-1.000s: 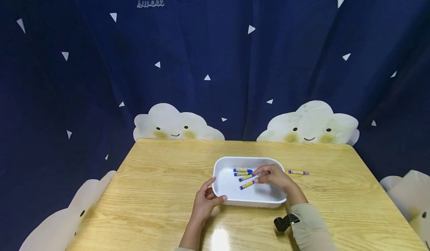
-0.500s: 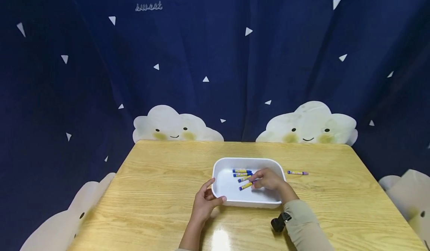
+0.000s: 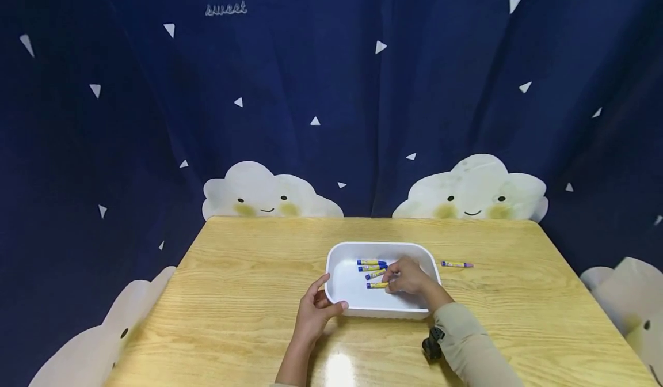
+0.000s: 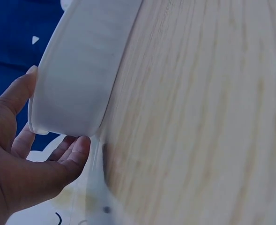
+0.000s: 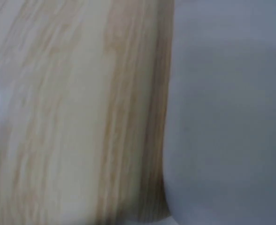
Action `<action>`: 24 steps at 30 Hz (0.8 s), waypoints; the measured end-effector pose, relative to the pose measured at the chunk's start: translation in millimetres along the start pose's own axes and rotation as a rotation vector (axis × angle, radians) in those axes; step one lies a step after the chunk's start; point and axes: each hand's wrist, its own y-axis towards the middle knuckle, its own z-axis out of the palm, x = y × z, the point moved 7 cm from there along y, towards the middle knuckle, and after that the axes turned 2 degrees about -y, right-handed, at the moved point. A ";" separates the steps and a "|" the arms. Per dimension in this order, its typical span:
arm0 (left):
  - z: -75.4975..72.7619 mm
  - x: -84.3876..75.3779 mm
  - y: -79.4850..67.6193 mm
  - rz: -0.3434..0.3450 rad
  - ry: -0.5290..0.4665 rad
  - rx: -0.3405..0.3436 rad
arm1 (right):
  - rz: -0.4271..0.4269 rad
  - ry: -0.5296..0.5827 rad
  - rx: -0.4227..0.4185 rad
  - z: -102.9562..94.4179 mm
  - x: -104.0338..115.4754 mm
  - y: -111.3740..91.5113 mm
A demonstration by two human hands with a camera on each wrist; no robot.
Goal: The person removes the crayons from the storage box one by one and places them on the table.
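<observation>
A white plastic tray [image 3: 344, 290] stands on the wooden table. My left hand [image 3: 312, 313] grips its near left corner, thumb on the near side and fingers around the left end; the left wrist view shows this hand [image 4: 39, 173] at the tray's end wall [image 4: 81, 70]. Inside the tray, my right hand [image 3: 410, 277] pinches the right end of a yellow-wrapped crayon [image 3: 376, 285], whose blue left end shows. Behind it lie three more crayons [image 3: 372, 268], roughly side by side. The right wrist view has only the tray wall [image 5: 227, 112] and tabletop, the hand being out of it.
One crayon with a pinkish-purple tip [image 3: 457, 264] lies on the table [image 3: 248, 283] just right of the tray. A dark blue curtain [image 3: 290, 99] with white triangles and clouds hangs behind the table. A black wrist camera [image 3: 432, 344] sits below the right forearm.
My right hand has moved slightly left and down into the tray. The nearest crayon has turned from slanted to nearly level. My left hand keeps its grip on the corner.
</observation>
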 end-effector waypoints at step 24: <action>-4.1 7.2 3.2 0.002 0.021 -0.008 | -0.081 0.058 -0.148 -28.7 14.3 -16.1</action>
